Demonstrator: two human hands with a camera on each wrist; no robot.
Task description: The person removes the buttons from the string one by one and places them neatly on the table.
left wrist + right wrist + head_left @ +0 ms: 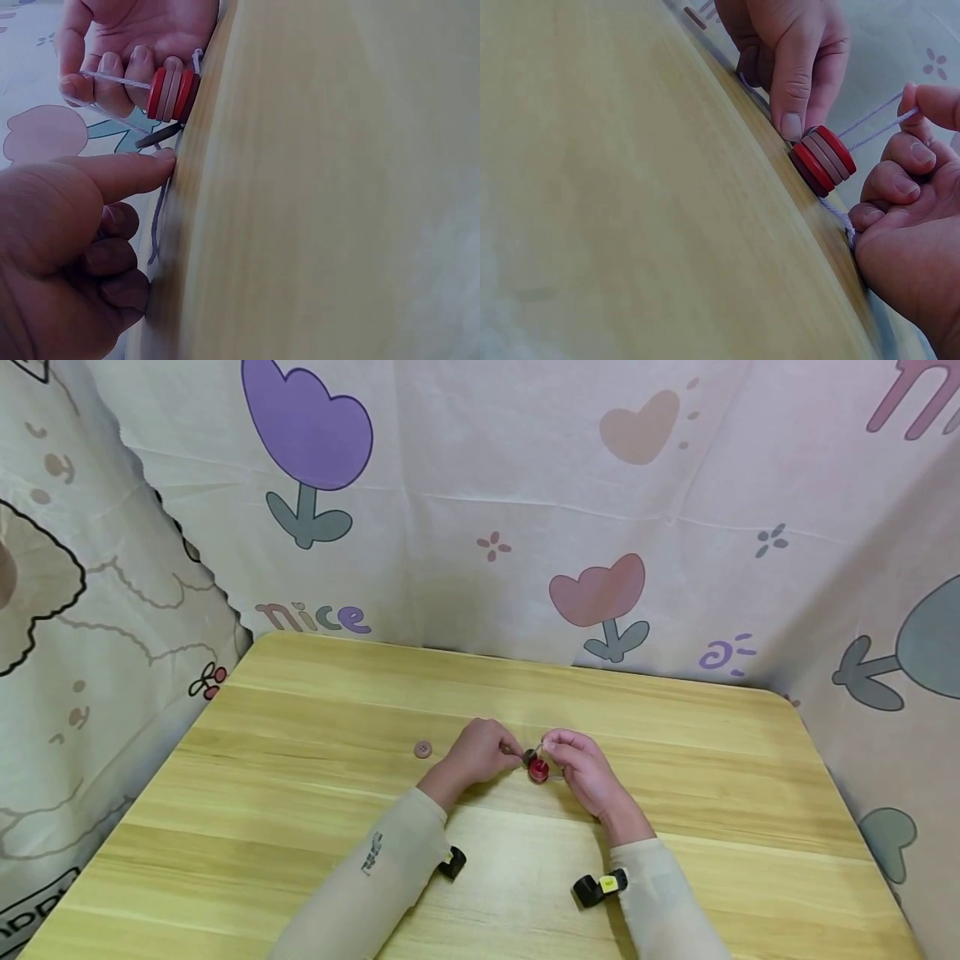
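Several red, pink and dark buttons [823, 161] sit stacked face to face on a pale purple string [837, 213], low over the table between the hands. The right hand [588, 770] pinches a stretch of this string, drawn taut away from the stack; a knotted end shows beside its palm in the right wrist view. From the left, the left hand [482, 752] holds a dark button [158, 136] by its edge, tilted and close against the stack. One string end hangs past the left fingertips in the left wrist view. The left index finger is partly hidden there.
A single brown button [423, 749] lies on the wooden table [315, 810] to the left of the left hand. Behind the table's far edge hangs a patterned cloth [465, 460], and more cloth stands along both sides.
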